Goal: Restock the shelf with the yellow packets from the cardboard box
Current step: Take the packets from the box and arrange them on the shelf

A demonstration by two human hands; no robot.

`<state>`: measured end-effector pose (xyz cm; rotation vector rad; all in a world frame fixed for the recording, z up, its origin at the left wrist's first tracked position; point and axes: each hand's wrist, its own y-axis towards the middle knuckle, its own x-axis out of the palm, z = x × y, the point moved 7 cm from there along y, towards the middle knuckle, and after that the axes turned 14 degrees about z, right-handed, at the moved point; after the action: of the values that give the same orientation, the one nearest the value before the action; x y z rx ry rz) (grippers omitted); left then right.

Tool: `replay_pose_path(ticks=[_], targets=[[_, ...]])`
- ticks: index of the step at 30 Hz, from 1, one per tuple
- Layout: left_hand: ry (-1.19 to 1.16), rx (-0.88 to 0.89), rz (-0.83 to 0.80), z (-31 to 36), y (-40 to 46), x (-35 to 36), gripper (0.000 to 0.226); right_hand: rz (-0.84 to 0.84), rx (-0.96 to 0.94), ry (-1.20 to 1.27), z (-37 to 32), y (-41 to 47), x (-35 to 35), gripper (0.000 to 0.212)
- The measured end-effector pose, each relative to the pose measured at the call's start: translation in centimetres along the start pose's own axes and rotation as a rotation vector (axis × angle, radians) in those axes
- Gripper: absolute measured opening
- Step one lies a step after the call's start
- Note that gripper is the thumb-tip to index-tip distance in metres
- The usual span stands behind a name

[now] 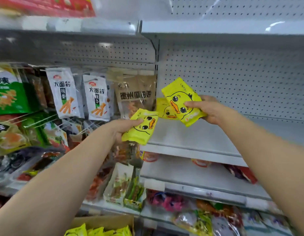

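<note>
My left hand (125, 126) gripping a yellow duck packet (141, 126) at the near shelf (190, 133) edge, my right hand (207, 109) clutching another packet (180, 99) above it — a third packet (163, 109) standing far left, cardboard box (103, 222) below.

— What did each hand have?
— The left hand (124, 126) gripped a yellow plastic duck-face packet (141, 126) at the near edge of the grey metal shelf (195, 138). The right hand (209, 109) held a second yellow duck-face packet (180, 99) tilted above that shelf.
— Anything already placed?
— A third yellow duck packet (163, 108) stood at the shelf's far left, behind the raised one.
— And the supply?
— A brown cardboard box (103, 222) sat near, bottom left, with yellow packets (98, 231) inside.
</note>
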<state>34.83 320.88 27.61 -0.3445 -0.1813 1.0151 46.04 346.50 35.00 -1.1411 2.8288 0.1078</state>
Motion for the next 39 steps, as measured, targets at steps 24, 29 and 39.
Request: replay_pose_path(ticks=[24,29,39], targets=[[1.158,0.691,0.114,10.8,22.0,13.6,0.063,0.109,-0.288,-0.597,-1.5,15.6,-7.6,0.033],[1.129,0.715,0.197,11.2,23.0,13.2,0.058,0.107,-0.281,-0.583,-0.9,17.0,-7.7,0.036],[1.128,0.781,0.318,11.5,23.2,11.7,0.060,0.102,-0.263,-0.567,-0.5,17.7,-7.0,0.043]])
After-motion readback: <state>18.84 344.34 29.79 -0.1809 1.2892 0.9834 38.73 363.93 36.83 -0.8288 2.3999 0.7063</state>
